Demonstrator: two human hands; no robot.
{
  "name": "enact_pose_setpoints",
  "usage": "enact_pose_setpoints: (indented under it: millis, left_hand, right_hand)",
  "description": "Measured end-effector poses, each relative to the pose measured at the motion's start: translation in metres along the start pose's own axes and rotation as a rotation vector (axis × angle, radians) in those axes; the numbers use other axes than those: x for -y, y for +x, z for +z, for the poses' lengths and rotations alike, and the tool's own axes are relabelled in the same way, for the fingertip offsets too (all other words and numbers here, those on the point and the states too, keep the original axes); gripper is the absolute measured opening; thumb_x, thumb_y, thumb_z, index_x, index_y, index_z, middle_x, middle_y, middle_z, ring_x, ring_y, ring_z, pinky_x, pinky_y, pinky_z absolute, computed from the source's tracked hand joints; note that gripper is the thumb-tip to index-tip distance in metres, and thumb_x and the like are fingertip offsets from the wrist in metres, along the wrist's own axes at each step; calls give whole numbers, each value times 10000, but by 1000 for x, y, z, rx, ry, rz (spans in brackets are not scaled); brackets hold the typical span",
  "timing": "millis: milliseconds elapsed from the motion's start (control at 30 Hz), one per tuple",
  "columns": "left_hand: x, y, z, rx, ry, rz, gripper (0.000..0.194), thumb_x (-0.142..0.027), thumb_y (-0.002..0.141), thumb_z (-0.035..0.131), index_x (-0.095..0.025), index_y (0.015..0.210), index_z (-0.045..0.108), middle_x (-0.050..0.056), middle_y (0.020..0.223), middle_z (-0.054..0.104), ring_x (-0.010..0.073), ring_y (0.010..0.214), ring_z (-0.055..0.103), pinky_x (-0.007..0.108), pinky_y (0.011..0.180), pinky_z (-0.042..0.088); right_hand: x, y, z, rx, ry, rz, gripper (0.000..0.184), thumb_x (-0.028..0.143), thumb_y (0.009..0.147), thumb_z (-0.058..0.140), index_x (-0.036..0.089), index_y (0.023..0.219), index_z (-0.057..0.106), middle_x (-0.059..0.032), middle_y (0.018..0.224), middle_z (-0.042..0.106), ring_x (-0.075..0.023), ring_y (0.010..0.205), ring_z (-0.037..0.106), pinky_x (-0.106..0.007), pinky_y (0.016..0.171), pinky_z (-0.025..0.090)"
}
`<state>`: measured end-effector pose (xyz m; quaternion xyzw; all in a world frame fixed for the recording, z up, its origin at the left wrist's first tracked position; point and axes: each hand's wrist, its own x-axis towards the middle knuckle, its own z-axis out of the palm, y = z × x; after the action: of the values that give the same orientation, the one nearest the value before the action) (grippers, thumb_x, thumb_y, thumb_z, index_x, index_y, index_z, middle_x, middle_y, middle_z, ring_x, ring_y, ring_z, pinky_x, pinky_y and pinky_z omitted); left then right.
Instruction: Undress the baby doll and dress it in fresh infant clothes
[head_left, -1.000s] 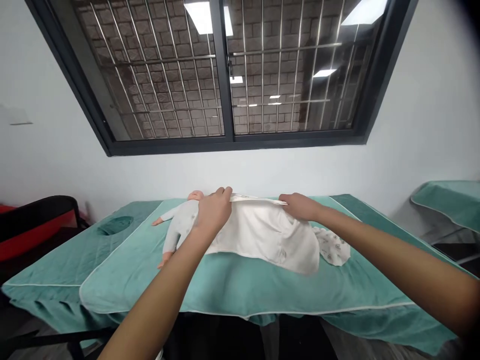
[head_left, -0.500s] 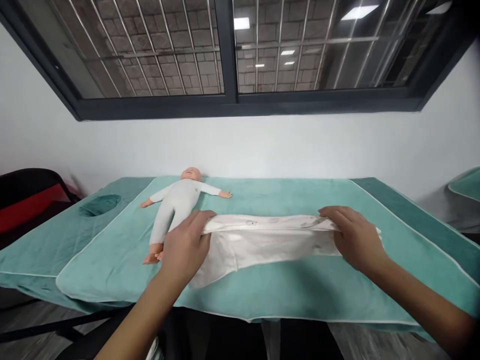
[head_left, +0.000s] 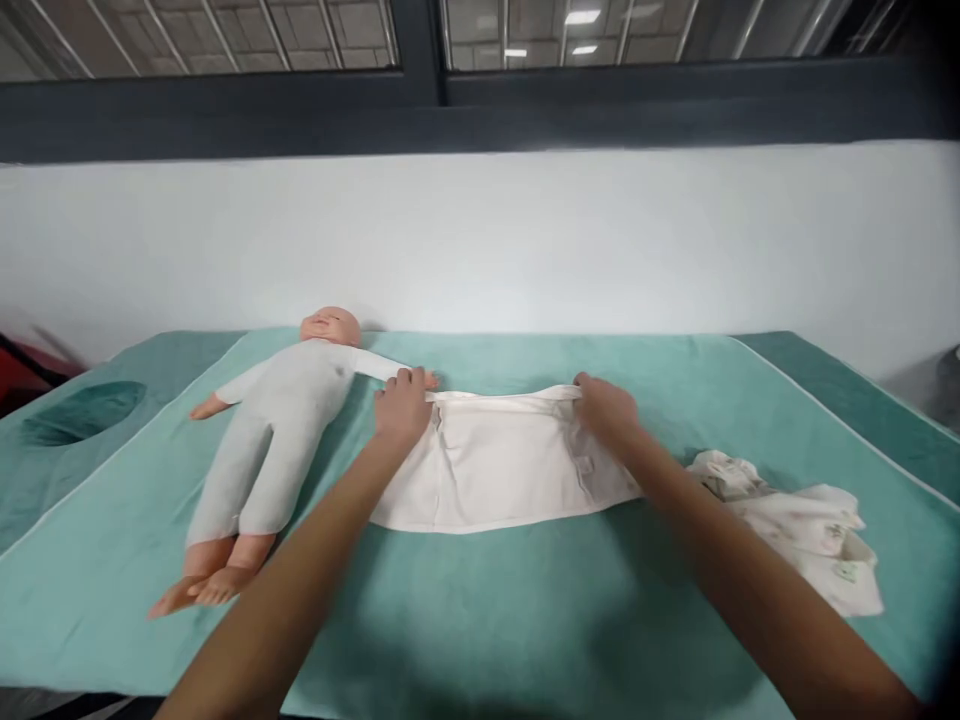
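Note:
A white baby garment (head_left: pixel 499 462) lies spread flat on the teal padded table (head_left: pixel 525 620). My left hand (head_left: pixel 403 405) pinches its far left corner, fingers closed on the cloth. My right hand (head_left: pixel 606 410) grips the far right corner the same way. Just left of the garment lies a baby doll (head_left: pixel 277 420) in a pale grey suit, on its back with its head toward the wall; its outstretched arm reaches to my left hand.
A crumpled patterned cloth (head_left: pixel 795 525) lies on the table at the right. A face hole (head_left: pixel 79 412) opens in the table's left end. A white wall (head_left: pixel 480 240) and a dark window frame (head_left: pixel 480 100) stand behind.
Both hands carried the garment away from me toward the wall and laid it flat beside the doll. The view dropped lower and closer; the patterned cloth shows at the right again.

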<state>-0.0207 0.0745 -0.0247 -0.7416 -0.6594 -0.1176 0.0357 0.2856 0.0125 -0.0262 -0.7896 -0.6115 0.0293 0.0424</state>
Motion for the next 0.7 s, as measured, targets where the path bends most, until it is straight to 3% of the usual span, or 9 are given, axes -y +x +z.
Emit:
enact_pose_setpoints:
  millis: [100, 167, 267, 367, 433, 500, 600, 700]
  left_hand:
    - [-23, -21, 30, -225, -6, 211, 418, -166, 898, 467, -184, 1313, 512, 162, 1327, 567, 327, 1262, 492, 486, 996, 407]
    - [-41, -37, 42, -230, -133, 334, 339, -191, 933, 443, -192, 1250, 564, 126, 1277, 605, 287, 1226, 521, 458, 1030, 401]
    - [-61, -48, 54, -141, -320, 429, 284, -265, 974, 425, -208, 1186, 604, 78, 1234, 639, 227, 1152, 573, 395, 1021, 438]
    - [-65, -45, 62, -96, -340, 394, 308, -310, 979, 435, -215, 1224, 595, 73, 1303, 615, 231, 1214, 550, 419, 1067, 423]
    - [-61, -40, 66, -103, -288, 332, 344, -361, 968, 461, -207, 1249, 587, 100, 1383, 564, 271, 1297, 495, 478, 1110, 384]
    - [-57, -37, 68, -126, -234, 301, 422, -416, 950, 490, -185, 1295, 563, 145, 1497, 447, 319, 1391, 395, 525, 1137, 343]
    - [-54, -35, 67, -156, -207, 325, 568, -450, 930, 517, -177, 1425, 457, 164, 1614, 228, 358, 1472, 246, 536, 1155, 313]
    - [-53, -34, 66, -148, -226, 318, 639, -460, 926, 521, -225, 1500, 365, 139, 1640, 152, 383, 1478, 223, 557, 1143, 316]
  right_hand:
    - [0, 11, 29, -73, -28, 9, 284, 179, 883, 448, 174, 1133, 582, -137, 1124, 630, -281, 977, 622, -355, 770, 432]
    - [-2, 9, 36, -158, -16, -17, 297, 195, 880, 472, 167, 1158, 574, -151, 1181, 601, -301, 1040, 592, -392, 826, 440]
    - [7, -4, 35, -352, 66, -194, 352, 176, 895, 466, 162, 1235, 555, -156, 1336, 531, -312, 1209, 490, -434, 968, 397]
    - [30, -17, 36, -357, 227, -376, 325, 178, 949, 394, 167, 1213, 584, -128, 1282, 583, -256, 1165, 516, -392, 1006, 391]
    - [46, -21, 44, -250, 293, -393, 324, 201, 957, 388, 160, 1196, 603, -119, 1239, 618, -244, 1131, 542, -379, 994, 411]
    - [56, -21, 53, -192, 272, -343, 362, 253, 954, 417, 137, 1253, 587, -130, 1323, 588, -272, 1226, 497, -416, 1040, 387]
    - [60, -18, 62, -227, 156, -268, 539, 335, 955, 436, 117, 1447, 427, -146, 1547, 376, -325, 1404, 315, -510, 1119, 286]
    - [60, -19, 62, -271, 43, -263, 665, 366, 955, 432, 163, 1557, 236, -121, 1648, 117, -354, 1475, 162, -577, 1118, 248]
